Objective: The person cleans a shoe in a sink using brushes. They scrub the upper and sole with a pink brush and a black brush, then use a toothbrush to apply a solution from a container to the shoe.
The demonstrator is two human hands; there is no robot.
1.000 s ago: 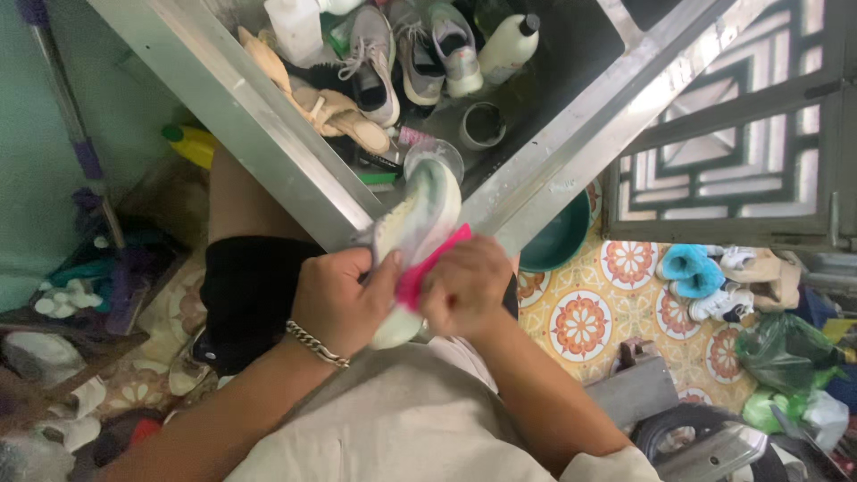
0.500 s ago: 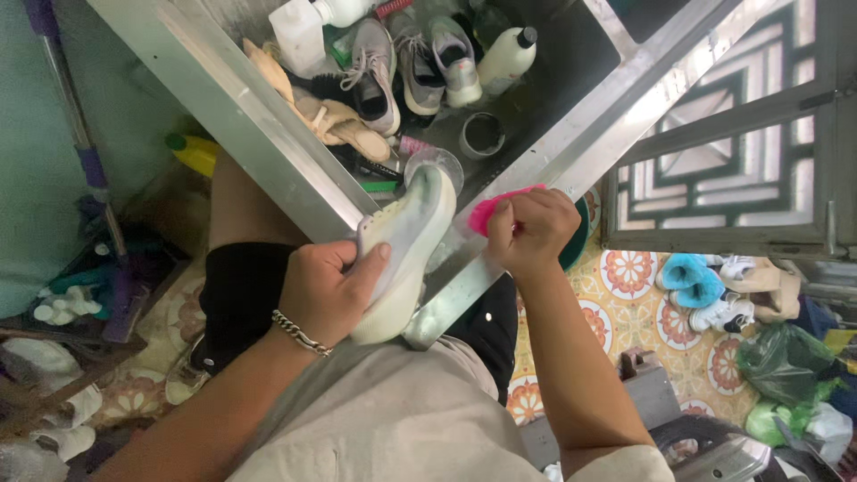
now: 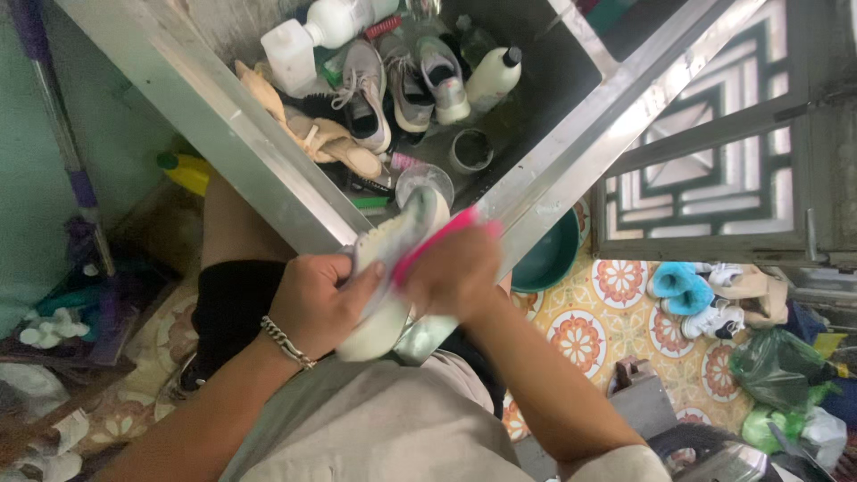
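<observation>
My left hand [image 3: 320, 299], with a chain bracelet at the wrist, grips a white shoe [image 3: 388, 268] by its side, sole facing up, over the near rim of a steel sink [image 3: 232, 134]. My right hand [image 3: 455, 272] is closed around a pink brush [image 3: 435, 239] and presses it against the shoe; the hand is blurred by motion. Inside the sink lie grey and white sneakers [image 3: 393, 85], a pair of beige flat shoes [image 3: 312, 134], a white bottle with a dark cap [image 3: 491, 78] and a round cup [image 3: 470, 150].
A white jug [image 3: 312, 36] stands at the sink's far side. A teal basin [image 3: 549, 254] sits on the patterned tile floor, with blue slippers [image 3: 683, 290] and green plastic bags [image 3: 777, 375] to the right. A metal grille [image 3: 714, 170] stands beyond. A mop handle [image 3: 67, 143] leans at left.
My right hand with the pink brush swung out to the right off the shoe, then came back onto it. My left hand kept hold of the shoe throughout.
</observation>
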